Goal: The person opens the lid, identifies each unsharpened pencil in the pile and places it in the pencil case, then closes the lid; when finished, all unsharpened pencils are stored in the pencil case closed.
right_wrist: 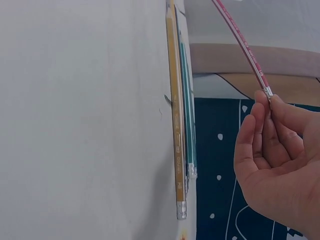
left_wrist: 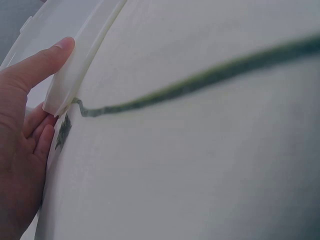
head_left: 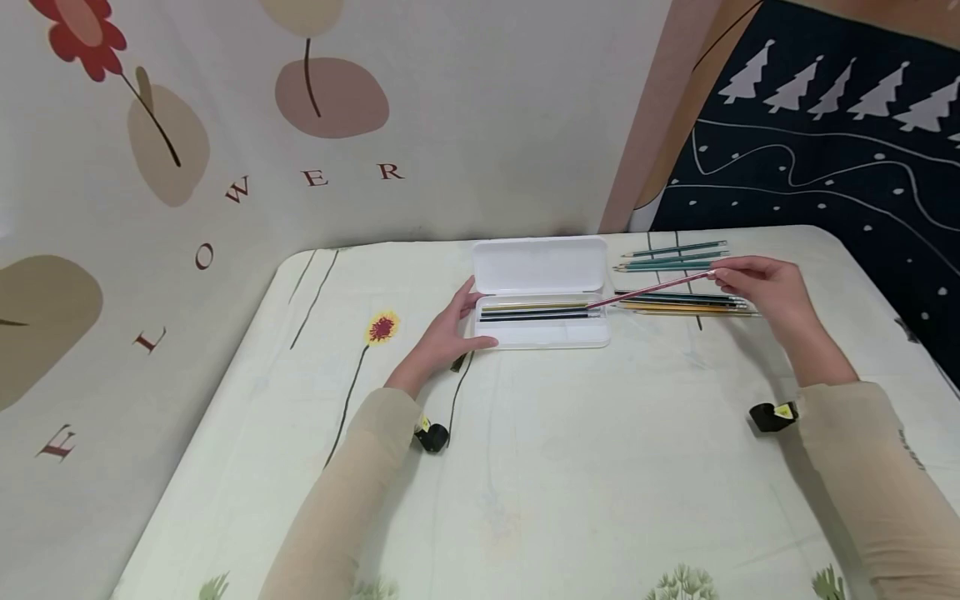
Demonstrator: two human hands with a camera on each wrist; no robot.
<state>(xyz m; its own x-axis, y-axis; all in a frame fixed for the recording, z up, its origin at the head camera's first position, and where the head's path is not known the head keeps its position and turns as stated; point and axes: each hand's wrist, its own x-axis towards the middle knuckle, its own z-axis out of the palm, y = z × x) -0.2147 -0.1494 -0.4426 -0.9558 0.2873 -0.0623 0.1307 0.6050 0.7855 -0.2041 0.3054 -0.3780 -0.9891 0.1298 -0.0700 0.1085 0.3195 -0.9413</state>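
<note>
The left hand (head_left: 442,337) lies flat and loose against the left end of the white case (head_left: 542,292), thumb on its front edge, and 3 or so pencils lie in the tray, while the right hand (head_left: 765,287) pinches the back end of a pink pencil (head_left: 648,290) whose tip points down over the tray. The pink pencil looks light, thin and stiff, and its tip could snap, so the metal end by the fingers is a good place to hold it. More pencils (head_left: 678,283) lie in 2 rows just right of the case on a soft pale cloth (head_left: 570,467) with a flower print, a flower wall behind and a dark tree cloth to the right
</note>
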